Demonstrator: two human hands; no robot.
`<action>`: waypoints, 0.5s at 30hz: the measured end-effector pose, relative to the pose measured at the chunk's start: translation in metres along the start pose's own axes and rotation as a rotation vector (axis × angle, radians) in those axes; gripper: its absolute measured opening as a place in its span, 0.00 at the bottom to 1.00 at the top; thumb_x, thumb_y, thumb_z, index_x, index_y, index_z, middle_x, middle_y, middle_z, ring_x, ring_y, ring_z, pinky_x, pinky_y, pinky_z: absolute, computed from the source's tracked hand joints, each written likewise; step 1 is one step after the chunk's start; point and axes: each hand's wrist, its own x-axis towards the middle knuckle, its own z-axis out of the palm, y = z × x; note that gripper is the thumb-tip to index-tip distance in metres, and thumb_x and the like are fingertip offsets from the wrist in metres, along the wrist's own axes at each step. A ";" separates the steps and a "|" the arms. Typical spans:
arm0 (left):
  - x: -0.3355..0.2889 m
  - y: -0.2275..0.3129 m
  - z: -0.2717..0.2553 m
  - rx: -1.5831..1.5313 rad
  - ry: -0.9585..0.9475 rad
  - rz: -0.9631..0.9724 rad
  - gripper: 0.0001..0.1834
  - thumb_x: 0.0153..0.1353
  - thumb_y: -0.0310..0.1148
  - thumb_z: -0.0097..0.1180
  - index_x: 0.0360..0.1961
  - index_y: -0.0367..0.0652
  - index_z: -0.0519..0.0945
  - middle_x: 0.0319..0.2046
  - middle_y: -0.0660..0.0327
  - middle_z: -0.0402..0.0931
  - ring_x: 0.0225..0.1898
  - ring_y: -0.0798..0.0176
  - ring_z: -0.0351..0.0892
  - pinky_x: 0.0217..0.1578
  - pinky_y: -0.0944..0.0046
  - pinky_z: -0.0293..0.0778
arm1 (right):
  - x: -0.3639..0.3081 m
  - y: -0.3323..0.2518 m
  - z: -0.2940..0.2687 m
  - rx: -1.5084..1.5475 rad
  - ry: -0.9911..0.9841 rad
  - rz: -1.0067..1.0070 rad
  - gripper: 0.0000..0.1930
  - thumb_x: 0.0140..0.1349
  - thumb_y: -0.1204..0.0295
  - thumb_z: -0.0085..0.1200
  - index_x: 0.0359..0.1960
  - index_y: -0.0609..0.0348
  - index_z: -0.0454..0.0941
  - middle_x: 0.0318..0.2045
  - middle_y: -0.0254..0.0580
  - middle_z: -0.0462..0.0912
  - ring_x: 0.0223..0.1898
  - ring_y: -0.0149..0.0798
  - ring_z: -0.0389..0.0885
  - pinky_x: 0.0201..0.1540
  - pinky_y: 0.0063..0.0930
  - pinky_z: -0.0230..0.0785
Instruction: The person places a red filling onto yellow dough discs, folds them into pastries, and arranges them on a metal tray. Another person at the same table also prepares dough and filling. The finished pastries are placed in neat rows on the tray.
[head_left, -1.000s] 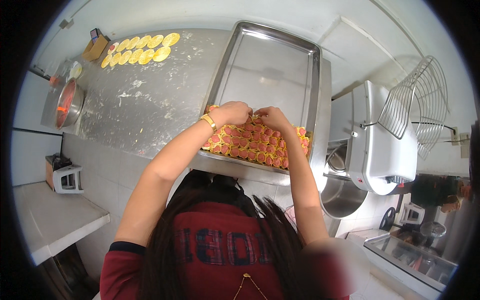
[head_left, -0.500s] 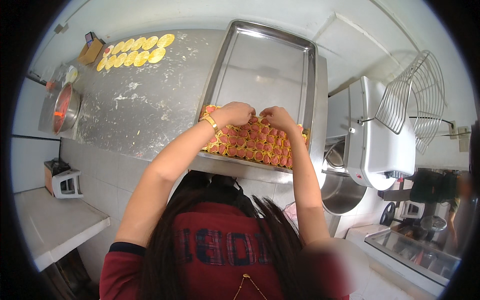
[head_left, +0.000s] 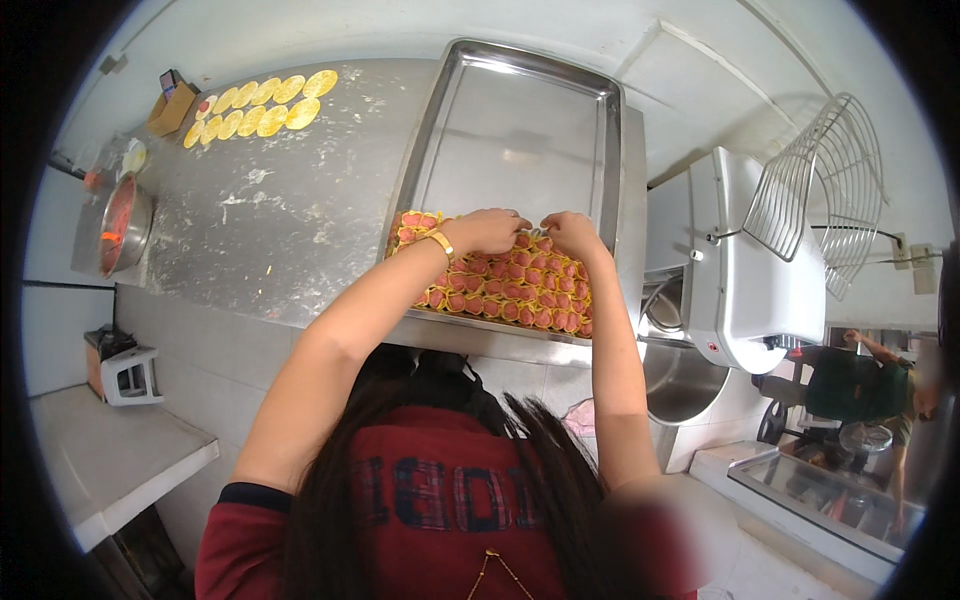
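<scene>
The near part of a large metal tray (head_left: pixel 408 172) is packed with rows of open-topped dumplings (head_left: pixel 515 290), pink filling in yellow wrappers. At the far edge of these rows my left hand (head_left: pixel 490 231), with a gold band on its wrist, has its fingers drawn together at a dumpling (head_left: pixel 541 242). Facing it from the other side, my right hand (head_left: pixel 573 235) is closed with its fingertips at the same dumpling. The small gap between the two hands shows a bit of yellow wrapper; the fingertips' exact hold is partly hidden.
Round yellow wrappers (head_left: pixel 271 121) lie in two rows at the table's far left, near a cardboard box (head_left: pixel 172 109). A metal bowl of pink filling (head_left: pixel 140 225) stands at the left edge. Right of the table is a white mixer (head_left: pixel 735 260) with a raised wire guard (head_left: pixel 835 190).
Both hands have shifted slightly right along the far row of dumplings, staying close together. At the far right, another person has come further into view.
</scene>
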 end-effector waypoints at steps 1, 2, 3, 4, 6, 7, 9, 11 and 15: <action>0.004 0.000 0.002 -0.001 0.007 0.016 0.22 0.56 0.27 0.39 0.52 0.41 0.74 0.49 0.48 0.73 0.51 0.47 0.73 0.53 0.54 0.67 | 0.000 0.001 0.000 0.019 -0.035 0.005 0.16 0.53 0.72 0.45 0.41 0.53 0.83 0.35 0.48 0.84 0.39 0.49 0.81 0.47 0.38 0.72; 0.008 0.000 0.002 0.007 -0.024 0.005 0.22 0.56 0.28 0.39 0.51 0.41 0.75 0.48 0.48 0.74 0.50 0.47 0.73 0.53 0.53 0.67 | 0.000 0.001 0.000 0.039 -0.070 0.010 0.15 0.53 0.71 0.47 0.40 0.51 0.83 0.35 0.47 0.84 0.40 0.48 0.81 0.47 0.38 0.71; 0.011 -0.001 0.003 0.014 -0.057 -0.007 0.21 0.56 0.28 0.39 0.50 0.40 0.76 0.47 0.48 0.75 0.50 0.47 0.73 0.52 0.53 0.68 | 0.000 0.001 0.000 0.057 -0.116 0.012 0.14 0.53 0.71 0.49 0.40 0.48 0.84 0.35 0.45 0.84 0.40 0.48 0.81 0.48 0.38 0.71; 0.013 -0.001 0.003 0.021 -0.091 -0.022 0.21 0.55 0.28 0.39 0.49 0.40 0.77 0.46 0.48 0.75 0.49 0.47 0.74 0.52 0.53 0.68 | 0.001 0.000 0.001 0.085 -0.111 0.014 0.14 0.52 0.71 0.50 0.40 0.49 0.84 0.35 0.46 0.84 0.40 0.48 0.81 0.47 0.38 0.71; 0.011 -0.004 0.002 0.001 -0.090 0.000 0.21 0.55 0.28 0.39 0.47 0.39 0.77 0.45 0.47 0.76 0.49 0.46 0.74 0.52 0.53 0.68 | 0.001 -0.001 0.001 0.134 -0.113 0.021 0.14 0.50 0.71 0.52 0.39 0.50 0.84 0.35 0.47 0.84 0.40 0.48 0.81 0.47 0.37 0.72; 0.010 -0.005 0.002 -0.012 -0.093 0.003 0.20 0.55 0.28 0.39 0.46 0.39 0.78 0.44 0.46 0.77 0.48 0.46 0.74 0.52 0.53 0.68 | 0.000 -0.002 0.002 0.183 -0.114 0.013 0.14 0.50 0.71 0.52 0.39 0.51 0.84 0.35 0.48 0.84 0.40 0.48 0.81 0.47 0.37 0.72; 0.008 -0.006 -0.001 -0.015 -0.097 0.013 0.21 0.55 0.27 0.39 0.47 0.37 0.77 0.43 0.46 0.77 0.48 0.46 0.74 0.51 0.52 0.68 | 0.000 -0.003 0.003 0.274 -0.108 0.020 0.15 0.49 0.71 0.52 0.39 0.52 0.84 0.35 0.49 0.83 0.40 0.49 0.81 0.46 0.37 0.72; 0.007 -0.006 -0.002 -0.048 -0.101 -0.006 0.21 0.54 0.27 0.38 0.48 0.36 0.76 0.44 0.45 0.76 0.48 0.45 0.74 0.52 0.52 0.68 | -0.001 -0.003 0.004 0.293 -0.105 0.013 0.15 0.50 0.72 0.51 0.40 0.53 0.83 0.35 0.50 0.83 0.40 0.49 0.81 0.46 0.37 0.72; 0.008 -0.003 0.001 -0.086 -0.065 -0.024 0.23 0.53 0.26 0.38 0.51 0.34 0.74 0.46 0.44 0.75 0.51 0.45 0.72 0.54 0.53 0.66 | -0.002 -0.003 0.004 0.285 -0.088 -0.015 0.16 0.50 0.72 0.51 0.42 0.54 0.83 0.37 0.51 0.83 0.40 0.50 0.81 0.46 0.38 0.72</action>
